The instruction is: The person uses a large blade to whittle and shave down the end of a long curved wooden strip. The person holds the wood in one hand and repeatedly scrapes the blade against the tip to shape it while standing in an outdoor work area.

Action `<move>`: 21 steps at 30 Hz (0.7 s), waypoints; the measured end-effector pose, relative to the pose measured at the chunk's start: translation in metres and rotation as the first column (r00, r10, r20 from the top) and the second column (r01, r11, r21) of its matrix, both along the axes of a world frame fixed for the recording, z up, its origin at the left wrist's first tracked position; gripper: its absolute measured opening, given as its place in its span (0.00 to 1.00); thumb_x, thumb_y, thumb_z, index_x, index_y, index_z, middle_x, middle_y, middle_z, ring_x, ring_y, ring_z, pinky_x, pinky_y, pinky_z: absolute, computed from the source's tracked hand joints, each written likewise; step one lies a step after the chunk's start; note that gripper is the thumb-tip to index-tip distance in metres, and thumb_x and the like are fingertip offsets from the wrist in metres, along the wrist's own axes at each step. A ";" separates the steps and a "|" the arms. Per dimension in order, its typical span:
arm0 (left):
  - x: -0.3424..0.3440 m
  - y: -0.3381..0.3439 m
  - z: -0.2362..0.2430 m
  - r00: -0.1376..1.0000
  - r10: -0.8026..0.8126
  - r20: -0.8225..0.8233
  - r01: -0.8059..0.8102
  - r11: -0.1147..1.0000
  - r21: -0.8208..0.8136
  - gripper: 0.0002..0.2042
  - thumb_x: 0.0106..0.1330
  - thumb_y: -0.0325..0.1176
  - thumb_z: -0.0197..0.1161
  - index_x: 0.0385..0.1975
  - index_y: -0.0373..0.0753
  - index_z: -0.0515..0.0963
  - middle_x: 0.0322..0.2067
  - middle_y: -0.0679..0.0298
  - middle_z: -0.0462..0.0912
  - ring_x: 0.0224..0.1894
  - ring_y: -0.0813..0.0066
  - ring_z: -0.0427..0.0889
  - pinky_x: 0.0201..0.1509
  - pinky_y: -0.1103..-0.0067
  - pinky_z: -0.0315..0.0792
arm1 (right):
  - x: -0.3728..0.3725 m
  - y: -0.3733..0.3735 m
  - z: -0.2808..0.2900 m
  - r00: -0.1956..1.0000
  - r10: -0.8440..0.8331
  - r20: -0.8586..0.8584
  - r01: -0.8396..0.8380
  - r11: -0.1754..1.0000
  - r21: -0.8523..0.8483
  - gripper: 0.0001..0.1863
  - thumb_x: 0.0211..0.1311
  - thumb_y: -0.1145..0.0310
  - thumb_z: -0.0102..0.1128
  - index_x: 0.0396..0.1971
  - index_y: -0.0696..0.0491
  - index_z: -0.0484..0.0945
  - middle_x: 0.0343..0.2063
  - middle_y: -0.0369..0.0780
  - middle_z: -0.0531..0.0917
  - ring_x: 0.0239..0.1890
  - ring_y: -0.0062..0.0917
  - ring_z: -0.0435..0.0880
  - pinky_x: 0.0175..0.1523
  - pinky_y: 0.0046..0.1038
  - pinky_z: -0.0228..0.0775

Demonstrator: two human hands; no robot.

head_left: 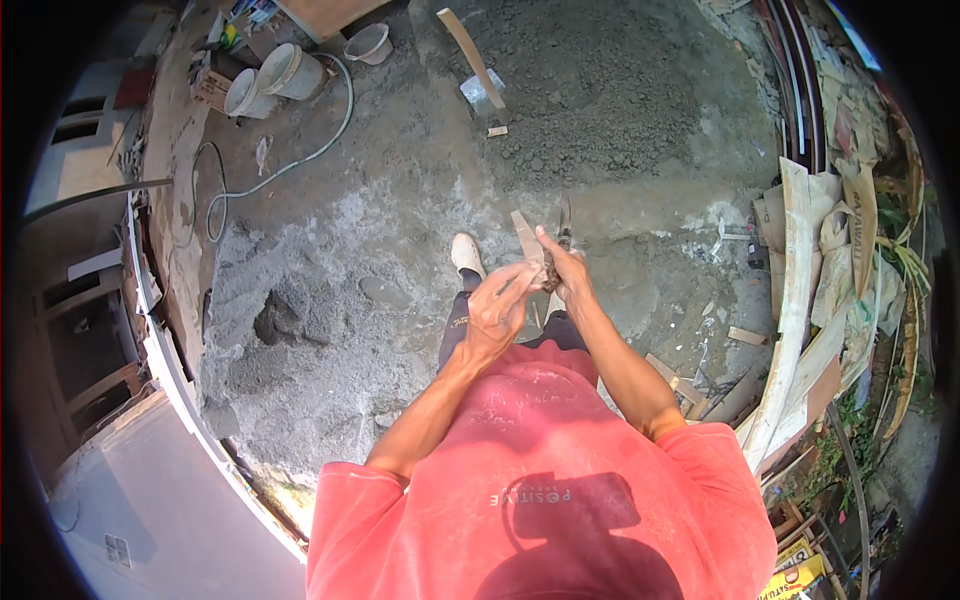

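Observation:
In front of my waist, both hands are close together. My left hand is closed, its fingers pinched against a small greyish lump beside the right palm. My right hand is wrapped around the same spot, thumb pointing forward. From between the hands a flat tan blade-like piece sticks out forward. A dark narrow tool projects from the right hand's far side. The fingers hide how the two pieces meet and exactly what the left hand grips.
Rough grey mortar ground surrounds my feet, with a hollow at left. Buckets and a hose lie far left. A wooden plank stands ahead by a heap of dark wet mix. Boards and sacks line the right.

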State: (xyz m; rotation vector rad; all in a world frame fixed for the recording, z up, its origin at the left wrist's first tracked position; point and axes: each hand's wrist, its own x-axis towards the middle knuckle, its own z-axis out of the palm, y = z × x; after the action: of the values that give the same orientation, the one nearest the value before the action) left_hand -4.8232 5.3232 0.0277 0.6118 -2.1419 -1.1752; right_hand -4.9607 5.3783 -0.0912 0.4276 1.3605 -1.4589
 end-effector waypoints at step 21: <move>-0.023 -0.224 -0.080 0.699 0.715 -0.002 -0.195 0.193 0.962 0.36 0.67 0.68 0.53 0.52 0.36 0.65 0.37 0.54 0.74 0.36 0.57 0.77 0.42 0.61 0.76 | -0.052 -0.009 0.071 0.380 0.546 -0.746 -0.763 0.642 0.081 0.27 0.37 0.62 0.84 0.37 0.57 0.78 0.27 0.33 0.80 0.29 0.21 0.74 0.40 0.28 0.72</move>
State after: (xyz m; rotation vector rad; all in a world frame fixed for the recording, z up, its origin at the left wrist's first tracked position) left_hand -4.8460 5.0987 -0.0526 1.2163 -0.5157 -1.8405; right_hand -5.0124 5.3690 -0.0206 -0.9532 1.5993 -1.0713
